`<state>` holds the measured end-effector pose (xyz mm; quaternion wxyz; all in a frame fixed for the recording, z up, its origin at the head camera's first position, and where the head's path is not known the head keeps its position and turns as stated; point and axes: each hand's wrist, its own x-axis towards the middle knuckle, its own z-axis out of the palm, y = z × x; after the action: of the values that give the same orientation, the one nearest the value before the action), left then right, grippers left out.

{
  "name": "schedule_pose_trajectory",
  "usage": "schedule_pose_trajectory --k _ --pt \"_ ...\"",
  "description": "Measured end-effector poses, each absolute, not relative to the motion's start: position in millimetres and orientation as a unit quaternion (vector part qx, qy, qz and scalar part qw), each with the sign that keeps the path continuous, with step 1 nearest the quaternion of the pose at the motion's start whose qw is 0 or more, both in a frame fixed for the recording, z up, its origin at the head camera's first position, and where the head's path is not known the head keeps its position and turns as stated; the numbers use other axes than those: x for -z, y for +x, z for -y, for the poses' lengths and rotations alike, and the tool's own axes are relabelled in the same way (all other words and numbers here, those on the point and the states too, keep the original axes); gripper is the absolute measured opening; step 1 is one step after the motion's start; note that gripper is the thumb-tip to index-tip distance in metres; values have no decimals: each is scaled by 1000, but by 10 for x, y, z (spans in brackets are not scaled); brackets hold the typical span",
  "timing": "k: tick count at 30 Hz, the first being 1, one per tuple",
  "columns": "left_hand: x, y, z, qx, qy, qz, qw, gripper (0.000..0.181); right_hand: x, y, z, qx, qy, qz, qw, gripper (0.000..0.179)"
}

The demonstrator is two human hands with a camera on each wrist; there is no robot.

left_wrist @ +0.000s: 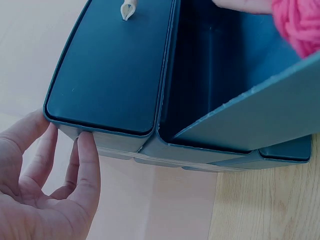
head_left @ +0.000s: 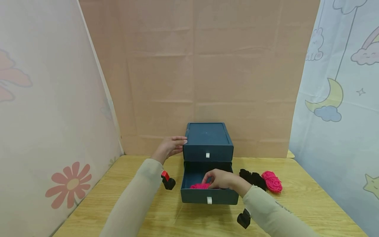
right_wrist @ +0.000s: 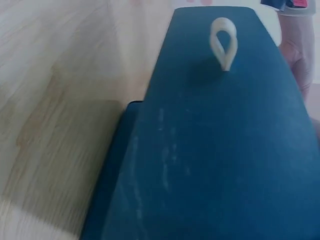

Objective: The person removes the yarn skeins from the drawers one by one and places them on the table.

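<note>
A dark blue drawer cabinet (head_left: pixel 207 133) stands on the table, its upper drawer closed and the drawer below pulled out. My left hand (head_left: pixel 171 148) rests its fingertips against the cabinet's left side; in the left wrist view the fingers of the left hand (left_wrist: pixel 55 175) touch the upper part's edge. Inside the pulled-out drawer (head_left: pixel 192 196), my right hand (head_left: pixel 220 179) holds a ball of pink yarn (head_left: pixel 199 186) with curled fingers. That pink yarn (left_wrist: pixel 302 25) also shows in the left wrist view. The right wrist view shows the drawer front (right_wrist: pixel 215 140) with its white loop, not the fingers.
Right of the cabinet, a black yarn bundle (head_left: pixel 251 177) and another pink yarn ball (head_left: pixel 272 181) lie on the wooden table (head_left: pixel 308 200). A closed bottom drawer (left_wrist: pixel 287 150) sits below the pulled-out one. A brown paper backdrop (head_left: pixel 204 72) rises behind the cabinet.
</note>
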<state>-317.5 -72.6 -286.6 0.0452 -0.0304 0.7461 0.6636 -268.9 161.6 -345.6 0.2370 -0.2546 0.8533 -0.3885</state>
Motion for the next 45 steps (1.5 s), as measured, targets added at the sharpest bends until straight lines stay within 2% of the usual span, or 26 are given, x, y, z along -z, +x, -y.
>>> schedule_pose_trajectory --k 14,21,26,35,40,45 --pt "2868 -3181 712 -665 -31 -744 45 27 3232 -2699 -1903 526 -298 -776 182 30" --pt "2874 -3167 709 -665 -28 -745 45 26 3079 -2631 -2169 593 -287 -747 89 30" --pt "2868 -3171 706 -669 -27 -742 45 25 2944 -2593 -2457 668 -241 -704 -6 22" --pt "2879 -3189 722 -667 -26 -743 45 26 3085 -2751 -2994 791 -126 -585 -132 29" --pt "2879 -3187 727 -668 -23 -742 46 26 3263 -2832 -3336 794 -56 -583 -165 29" --pt "2879 -3182 730 -668 -22 -742 46 26 3457 -2874 -3668 799 20 -576 -171 31"
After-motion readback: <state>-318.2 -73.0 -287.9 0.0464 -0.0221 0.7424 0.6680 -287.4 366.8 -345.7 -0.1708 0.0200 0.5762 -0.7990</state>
